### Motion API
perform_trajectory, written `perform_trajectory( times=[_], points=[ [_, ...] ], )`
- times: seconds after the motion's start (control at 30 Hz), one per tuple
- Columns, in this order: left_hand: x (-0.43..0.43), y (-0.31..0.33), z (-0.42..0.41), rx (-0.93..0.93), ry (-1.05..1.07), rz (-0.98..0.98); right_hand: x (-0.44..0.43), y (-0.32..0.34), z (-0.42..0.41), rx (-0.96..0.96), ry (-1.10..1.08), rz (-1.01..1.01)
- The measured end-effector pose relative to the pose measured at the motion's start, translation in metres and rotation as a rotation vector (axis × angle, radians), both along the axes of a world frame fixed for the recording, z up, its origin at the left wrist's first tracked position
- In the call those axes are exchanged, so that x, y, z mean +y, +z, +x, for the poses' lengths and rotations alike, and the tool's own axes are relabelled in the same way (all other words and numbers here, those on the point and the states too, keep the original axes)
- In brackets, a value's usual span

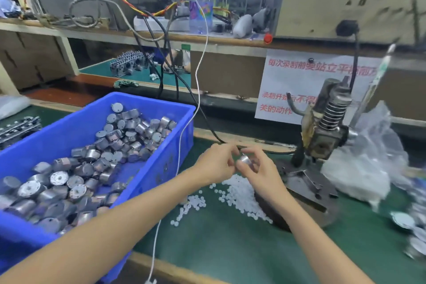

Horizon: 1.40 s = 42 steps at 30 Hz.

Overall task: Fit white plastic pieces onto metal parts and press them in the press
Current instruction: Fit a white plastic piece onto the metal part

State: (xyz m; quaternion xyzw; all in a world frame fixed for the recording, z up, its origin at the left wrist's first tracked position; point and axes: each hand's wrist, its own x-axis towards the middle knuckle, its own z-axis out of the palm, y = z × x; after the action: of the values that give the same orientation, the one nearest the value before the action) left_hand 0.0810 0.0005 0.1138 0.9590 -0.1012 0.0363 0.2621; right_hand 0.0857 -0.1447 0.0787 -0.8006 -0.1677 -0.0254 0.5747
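– Forearms [92, 237] reach in over the near edge of the green surface [219, 244], the left one closest. Where is the piece?
– Up in the air, above the middle of that surface. The right hand [260, 168] has the metal part [245, 159] clasped, thumb and fingers curled round its can.
– And the left hand [215, 163]?
– It meets the part from the left, fingertips pinched in at the shaft end. Whether a white piece sits between them I cannot tell; they hide it.
– Which way does the part lie?
– The shaft end seems to point up and left, toward the left hand, so I judge the fitting comes from that side. Straight beneath, white plastic pieces [237, 193] lie heaped against the base of the press [327, 131].
– Who is nearer to it?
– The right hand. The press stands toward the far right corner, just right of it. A blue crate [152, 100] of metal parts sits at the left edge, and a clear bag [368, 157] lies beyond the press by the right edge
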Motion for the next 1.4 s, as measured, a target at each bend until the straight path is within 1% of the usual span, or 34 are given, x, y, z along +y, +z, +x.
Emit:
perform_trajectory(
  times=[0.07, 0.1, 0.13, 0.2, 0.3, 0.37, 0.47, 0.5, 0.57, 0.6, 0.67, 0.83, 1.1, 1.27, 1.4],
  points=[
    [-0.007, -0.019, -0.002, 0.161, 0.015, 0.196, -0.013, -0.018, -0.013, -0.002, -0.091, -0.048],
    [-0.008, -0.030, -0.004, 0.221, 0.030, 0.260, -0.017, -0.026, -0.021, -0.006, -0.112, -0.036],
    [-0.008, -0.040, -0.008, 0.259, 0.052, 0.285, -0.020, -0.033, -0.028, -0.012, -0.119, -0.028],
    [-0.005, -0.059, -0.017, 0.280, 0.108, 0.218, -0.024, -0.046, -0.041, -0.020, -0.113, -0.029],
    [-0.002, -0.075, -0.027, 0.233, 0.191, 0.031, -0.025, -0.065, -0.054, 0.013, -0.085, -0.010],
    [-0.002, -0.081, -0.032, 0.191, 0.206, -0.004, -0.024, -0.076, -0.061, 0.038, -0.058, -0.001],
    [-0.004, -0.088, -0.041, 0.028, 0.171, 0.085, -0.021, -0.085, -0.070, 0.066, -0.048, 0.021],
    [-0.005, -0.092, -0.045, -0.051, 0.129, 0.070, -0.021, -0.087, -0.070, 0.081, -0.060, 0.029],
    [-0.013, -0.102, -0.057, -0.152, -0.015, -0.057, -0.027, -0.088, -0.068, 0.105, -0.085, 0.044],
    [-0.017, -0.107, -0.063, -0.145, -0.077, -0.103, -0.031, -0.089, -0.067, 0.120, -0.089, 0.050],
    [-0.022, -0.115, -0.072, -0.113, -0.113, -0.194, -0.038, -0.088, -0.067, 0.155, -0.072, 0.060],
    [-0.020, -0.124, -0.071, -0.137, -0.055, -0.273, -0.041, -0.085, -0.069, 0.181, -0.029, 0.056],
    [-0.019, -0.126, -0.072, -0.023, 0.020, -0.457, -0.037, -0.086, -0.065, 0.132, -0.042, -0.019],
    [-0.019, -0.125, -0.074, -0.019, 0.040, -0.477, -0.033, -0.087, -0.063, 0.062, -0.035, -0.095],
    [-0.018, -0.126, -0.074, -0.035, 0.067, -0.399, -0.031, -0.088, -0.062, 0.004, -0.025, -0.129]
  ],
)
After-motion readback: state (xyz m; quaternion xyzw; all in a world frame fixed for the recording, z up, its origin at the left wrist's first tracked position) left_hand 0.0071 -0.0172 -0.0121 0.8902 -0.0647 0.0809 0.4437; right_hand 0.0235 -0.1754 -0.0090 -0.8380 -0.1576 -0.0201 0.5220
